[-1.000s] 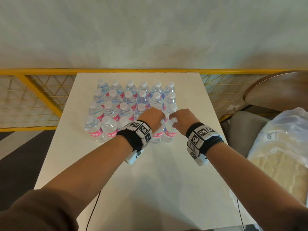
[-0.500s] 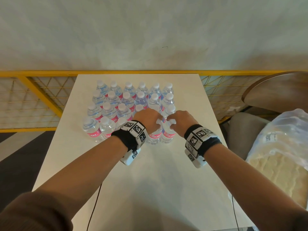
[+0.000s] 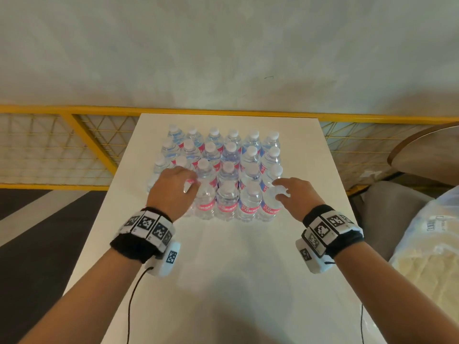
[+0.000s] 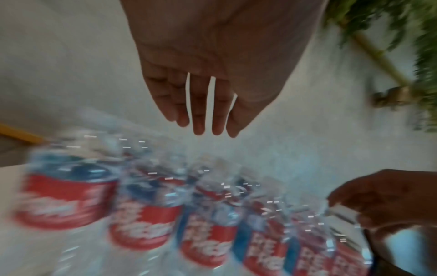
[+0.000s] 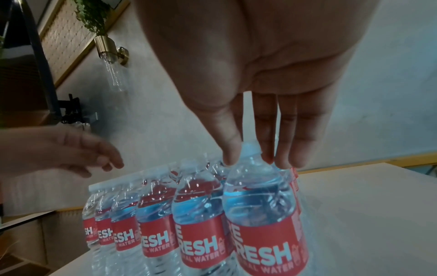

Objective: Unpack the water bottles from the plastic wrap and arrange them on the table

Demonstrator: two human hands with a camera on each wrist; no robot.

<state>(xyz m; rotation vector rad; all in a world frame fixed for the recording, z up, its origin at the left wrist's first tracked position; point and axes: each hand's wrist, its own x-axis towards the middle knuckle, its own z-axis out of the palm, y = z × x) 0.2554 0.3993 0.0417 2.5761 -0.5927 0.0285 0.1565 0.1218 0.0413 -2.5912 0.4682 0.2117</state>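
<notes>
Water bottles (image 3: 224, 175) stand upright in a tight block of rows on the white surface (image 3: 236, 269), directly ahead of both our hands, and we see no plastic wrap around them, so we judge the unpacking done and only the tidying of the arrangement left. Our right hand (image 3: 296, 194) reaches down onto the nearest bottle at the right end of the front row (image 5: 260, 196), thumb and fingers closing around its white cap (image 5: 250, 148) in a light pinch; whether it grips firmly we cannot tell. Our left hand (image 3: 173, 192) hovers over the left end of the front rows with straight, relaxed fingers (image 4: 198, 112), holding nothing. The wrist view there is blurred. Beyond the bottles runs a yellow mesh railing (image 3: 74, 142) against a pale wall. To the right of our right hand sit a grey chair (image 3: 387, 209), a round wooden tabletop (image 3: 429, 150) and a bulging clear plastic bag (image 3: 427, 249). Nothing lies between our hands and the bottles; only their close packing could hinder lifting one.
</notes>
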